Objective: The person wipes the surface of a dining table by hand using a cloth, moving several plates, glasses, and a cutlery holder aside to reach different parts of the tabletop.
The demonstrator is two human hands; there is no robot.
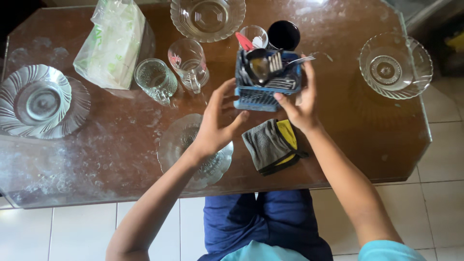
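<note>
Two hands on the blue cutlery basket [267, 79], mid-worktop.
We grip its right side with our right hand [300, 104]; our left hand [216, 125] spreads open beside it. Cutlery [270, 67] already stands inside; glassware surrounds it.

The right hand [300, 104] covers the right wall of the blue cutlery basket [263, 87]. The left hand [217, 123] hides part of a glass plate [174, 140]. The top edge cuts a glass bowl [208, 19].
</note>
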